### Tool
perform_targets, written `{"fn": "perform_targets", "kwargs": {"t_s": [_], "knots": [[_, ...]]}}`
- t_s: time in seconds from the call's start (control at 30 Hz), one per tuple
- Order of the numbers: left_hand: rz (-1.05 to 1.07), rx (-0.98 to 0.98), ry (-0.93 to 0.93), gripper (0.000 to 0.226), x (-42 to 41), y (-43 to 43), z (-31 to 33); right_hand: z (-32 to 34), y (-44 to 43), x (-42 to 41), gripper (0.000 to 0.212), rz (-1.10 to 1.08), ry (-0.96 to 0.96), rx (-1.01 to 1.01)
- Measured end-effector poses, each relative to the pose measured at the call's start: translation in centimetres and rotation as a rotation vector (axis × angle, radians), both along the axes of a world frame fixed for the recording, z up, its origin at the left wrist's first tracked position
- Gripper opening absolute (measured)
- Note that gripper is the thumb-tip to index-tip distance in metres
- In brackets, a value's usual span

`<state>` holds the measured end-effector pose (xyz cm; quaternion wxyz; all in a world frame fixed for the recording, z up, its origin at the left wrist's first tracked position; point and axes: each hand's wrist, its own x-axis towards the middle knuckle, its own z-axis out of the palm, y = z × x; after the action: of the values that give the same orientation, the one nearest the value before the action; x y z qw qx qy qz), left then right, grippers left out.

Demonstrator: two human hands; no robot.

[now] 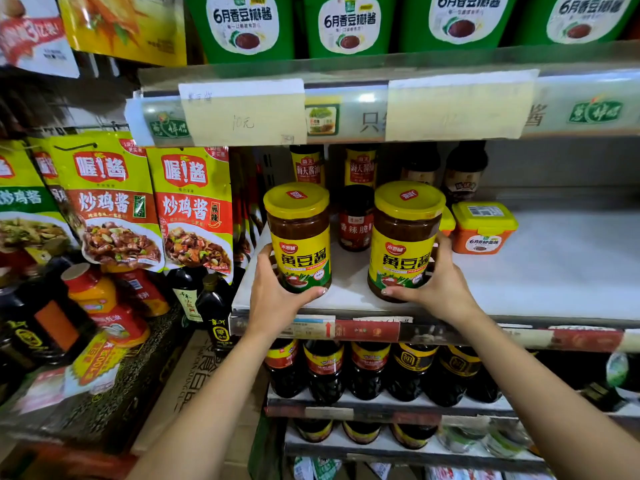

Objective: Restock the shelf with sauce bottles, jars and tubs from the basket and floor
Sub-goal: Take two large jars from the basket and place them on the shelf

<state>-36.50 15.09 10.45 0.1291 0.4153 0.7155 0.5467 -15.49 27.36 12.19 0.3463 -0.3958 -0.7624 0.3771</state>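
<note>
Two yellow-lidded soybean paste jars stand upright at the front of the white middle shelf (pixel 540 271). My left hand (pixel 273 296) wraps the base of the left jar (pixel 299 233). My right hand (pixel 438 284) grips the lower part of the right jar (pixel 405 237). Both jars touch or hover just over the shelf surface; I cannot tell which. Between and behind them stands a small red chili jar (pixel 355 220).
An orange tub with a yellow-green lid (pixel 483 226) sits right of the jars, with bare shelf beyond it. Dark sauce bottles (pixel 462 168) line the back. Green tubs (pixel 349 26) fill the shelf above, dark bottles (pixel 370 372) the one below. Sauce pouches (pixel 194 206) hang at left.
</note>
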Motion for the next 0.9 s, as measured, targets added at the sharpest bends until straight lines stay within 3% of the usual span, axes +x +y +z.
{"fn": "perform_targets", "kwargs": {"t_s": [0.9], "knots": [[-0.148, -0.051, -0.033, 0.096, -2.7, -0.8, 0.1, -0.4, 0.3, 0.1, 0.110, 0.017, -0.017, 0.007]]}}
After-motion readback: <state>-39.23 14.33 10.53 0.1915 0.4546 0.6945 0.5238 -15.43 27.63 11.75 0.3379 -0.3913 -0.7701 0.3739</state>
